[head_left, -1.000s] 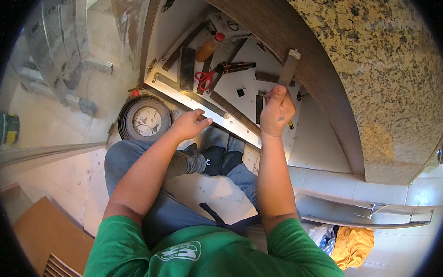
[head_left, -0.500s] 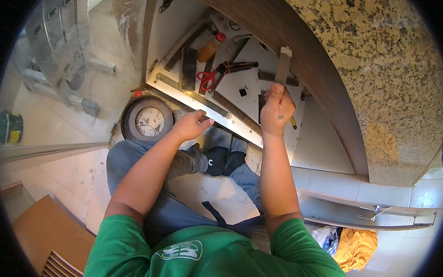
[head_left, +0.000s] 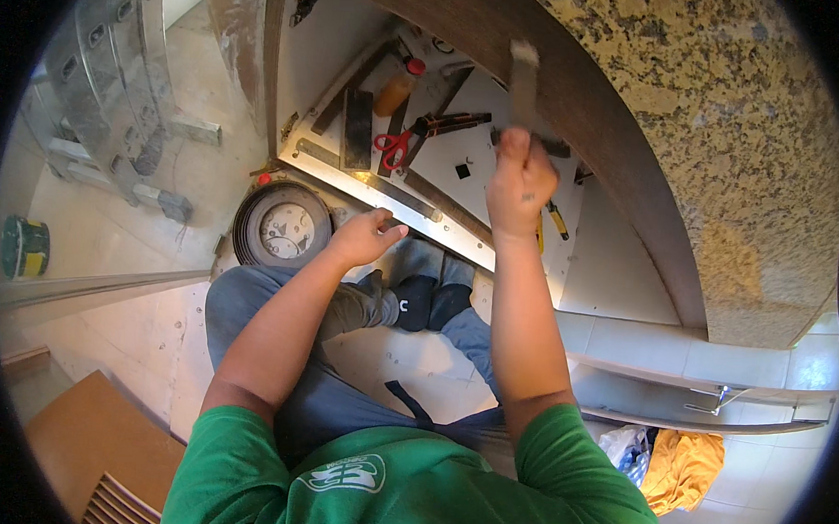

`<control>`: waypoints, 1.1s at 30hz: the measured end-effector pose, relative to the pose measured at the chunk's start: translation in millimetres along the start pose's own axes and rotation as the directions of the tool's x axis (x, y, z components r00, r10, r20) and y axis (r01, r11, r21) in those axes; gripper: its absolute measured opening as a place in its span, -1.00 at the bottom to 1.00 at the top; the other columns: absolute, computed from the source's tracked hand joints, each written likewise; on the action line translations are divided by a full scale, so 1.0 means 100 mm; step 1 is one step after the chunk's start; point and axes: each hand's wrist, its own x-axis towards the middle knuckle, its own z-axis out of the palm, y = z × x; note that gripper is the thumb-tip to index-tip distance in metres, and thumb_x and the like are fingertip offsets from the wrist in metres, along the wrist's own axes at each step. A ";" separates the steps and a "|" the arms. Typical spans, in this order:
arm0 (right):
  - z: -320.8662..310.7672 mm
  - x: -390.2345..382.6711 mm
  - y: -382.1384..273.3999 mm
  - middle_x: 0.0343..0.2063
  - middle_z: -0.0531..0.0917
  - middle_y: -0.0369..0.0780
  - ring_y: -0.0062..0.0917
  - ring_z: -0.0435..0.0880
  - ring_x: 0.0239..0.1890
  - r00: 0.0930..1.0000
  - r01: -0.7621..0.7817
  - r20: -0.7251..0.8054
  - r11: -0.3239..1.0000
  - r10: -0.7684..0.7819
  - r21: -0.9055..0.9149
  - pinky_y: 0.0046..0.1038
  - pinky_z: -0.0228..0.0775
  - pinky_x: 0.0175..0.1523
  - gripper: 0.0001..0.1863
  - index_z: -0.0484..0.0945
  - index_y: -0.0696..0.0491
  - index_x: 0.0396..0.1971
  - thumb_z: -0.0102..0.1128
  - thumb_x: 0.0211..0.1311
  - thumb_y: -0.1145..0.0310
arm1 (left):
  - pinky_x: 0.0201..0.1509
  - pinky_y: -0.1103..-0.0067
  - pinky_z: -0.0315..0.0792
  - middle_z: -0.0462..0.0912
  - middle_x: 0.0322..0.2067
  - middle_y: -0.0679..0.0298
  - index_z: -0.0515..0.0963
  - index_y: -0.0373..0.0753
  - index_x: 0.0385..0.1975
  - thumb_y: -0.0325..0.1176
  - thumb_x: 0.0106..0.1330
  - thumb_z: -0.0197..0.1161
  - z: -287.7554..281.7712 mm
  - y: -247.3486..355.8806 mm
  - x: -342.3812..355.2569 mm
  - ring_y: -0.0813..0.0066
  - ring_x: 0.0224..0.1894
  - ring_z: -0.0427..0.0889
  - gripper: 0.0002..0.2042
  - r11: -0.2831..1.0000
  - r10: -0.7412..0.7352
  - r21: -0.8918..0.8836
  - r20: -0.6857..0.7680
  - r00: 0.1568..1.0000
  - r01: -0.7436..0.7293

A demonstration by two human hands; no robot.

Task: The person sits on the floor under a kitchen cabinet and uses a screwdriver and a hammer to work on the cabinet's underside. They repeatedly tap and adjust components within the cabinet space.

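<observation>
My right hand (head_left: 521,187) is closed around a flat grey-brown strip (head_left: 523,90) with a whitish end. The strip points away from me, up toward the curved dark-brown panel (head_left: 617,158) below the stone counter; motion blurs it, and I cannot tell whether it touches the panel. My left hand (head_left: 367,237) hangs beside the cabinet's pale front edge (head_left: 394,199), thumb and forefinger apart, with nothing visible in it. Inside the cabinet lie red-handled scissors (head_left: 393,150), dark strips and a bottle of amber liquid with a red cap (head_left: 395,87). A yellow-and-black cutter (head_left: 558,221) lies beside my right wrist.
A coiled dark band (head_left: 252,224) lies left of my left hand. The speckled stone counter (head_left: 739,116) overhangs at the right. A metal ladder (head_left: 111,85) and a green bucket (head_left: 24,246) stand at the left. An orange cloth (head_left: 685,470) lies at the lower right.
My right hand has moved a little away from me and slightly left with the strip, uncovering more of the yellow-and-black cutter. My left hand has hardly moved.
</observation>
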 end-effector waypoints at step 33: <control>-2.58 -2.23 -0.03 -0.68 0.38 -0.32 -0.59 0.35 -0.69 0.115 -0.992 0.711 0.046 0.694 0.116 -0.53 0.21 -0.58 -0.67 0.43 0.10 -0.32 0.00 0.46 0.10 | 0.51 0.11 -0.49 -0.36 0.41 -0.39 -0.28 -0.59 0.39 0.21 0.34 -0.01 -0.45 2.19 0.28 -0.27 0.49 -0.44 0.01 0.783 0.620 0.529 -0.705 0.344 -0.327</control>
